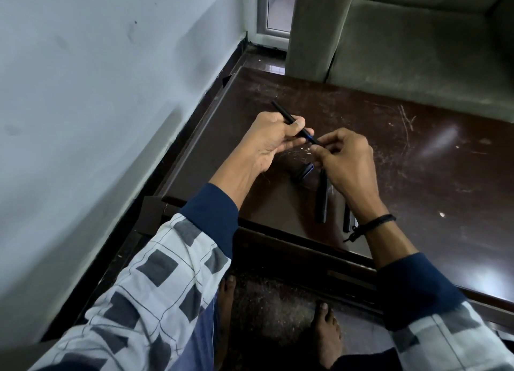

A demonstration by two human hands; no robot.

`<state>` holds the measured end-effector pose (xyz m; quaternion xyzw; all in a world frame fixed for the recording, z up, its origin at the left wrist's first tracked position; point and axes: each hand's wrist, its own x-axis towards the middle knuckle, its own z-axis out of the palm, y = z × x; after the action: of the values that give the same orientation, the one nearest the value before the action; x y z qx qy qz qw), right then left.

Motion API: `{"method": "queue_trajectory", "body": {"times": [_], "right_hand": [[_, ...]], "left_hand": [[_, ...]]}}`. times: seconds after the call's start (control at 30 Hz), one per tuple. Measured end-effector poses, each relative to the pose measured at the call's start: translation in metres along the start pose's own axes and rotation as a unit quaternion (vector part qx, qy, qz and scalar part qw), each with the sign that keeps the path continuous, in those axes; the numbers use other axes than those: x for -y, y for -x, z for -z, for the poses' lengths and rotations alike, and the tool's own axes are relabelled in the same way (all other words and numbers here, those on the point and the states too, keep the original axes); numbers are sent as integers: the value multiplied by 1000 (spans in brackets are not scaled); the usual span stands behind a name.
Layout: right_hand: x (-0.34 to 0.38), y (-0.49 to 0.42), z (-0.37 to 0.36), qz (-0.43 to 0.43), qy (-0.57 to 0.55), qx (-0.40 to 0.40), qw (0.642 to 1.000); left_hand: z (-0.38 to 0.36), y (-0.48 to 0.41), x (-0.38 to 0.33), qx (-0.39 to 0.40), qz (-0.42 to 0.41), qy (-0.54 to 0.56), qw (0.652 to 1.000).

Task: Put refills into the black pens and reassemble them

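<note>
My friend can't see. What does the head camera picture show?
Two bare hands hold one black pen above a dark brown table: the left hand grips its barrel, the right hand pinches its near end. Two more black pen pieces lie on the table under the right wrist.

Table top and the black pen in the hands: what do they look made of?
The table top looks like dark brown laminate or lacquered wood, glossy: it shows soft glare and many pale scratches. The black pen, held by the left hand and right hand, looks like matte plastic, probably; no shine shows.
</note>
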<state>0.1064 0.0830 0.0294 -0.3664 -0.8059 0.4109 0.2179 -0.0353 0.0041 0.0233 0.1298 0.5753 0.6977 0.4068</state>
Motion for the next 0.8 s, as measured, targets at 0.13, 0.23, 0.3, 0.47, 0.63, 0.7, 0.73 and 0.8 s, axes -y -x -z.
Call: {"method": "queue_trajectory", "body": {"times": [0.13, 0.23, 0.3, 0.47, 0.63, 0.7, 0.73, 0.8], "right_hand": [[2, 2, 0, 12, -8, 22, 1000], [4, 4, -1, 11, 10, 20, 1000], [4, 4, -1, 10, 17, 4, 1000], [2, 3, 0, 5, -1, 20, 1000], [2, 2, -1, 5, 14, -1, 1000], [0, 1, -1, 7, 14, 0, 1000], [-1, 1, -1, 6, 5, 5, 1000], [-1, 1, 0, 8, 4, 10, 1000]], "left_hand": [[1, 0, -1, 0, 2, 1, 1000], [2, 0, -2, -2, 0, 4, 1000], [2, 0, -2, -3, 0, 2, 1000], [1, 1, -1, 0, 4, 2, 1000], [0, 2, 0, -5, 3, 0, 1000], [0, 2, 0, -4, 4, -4, 1000], [-1, 2, 0, -4, 5, -5, 1000], [0, 2, -1, -6, 5, -5, 1000]]}}
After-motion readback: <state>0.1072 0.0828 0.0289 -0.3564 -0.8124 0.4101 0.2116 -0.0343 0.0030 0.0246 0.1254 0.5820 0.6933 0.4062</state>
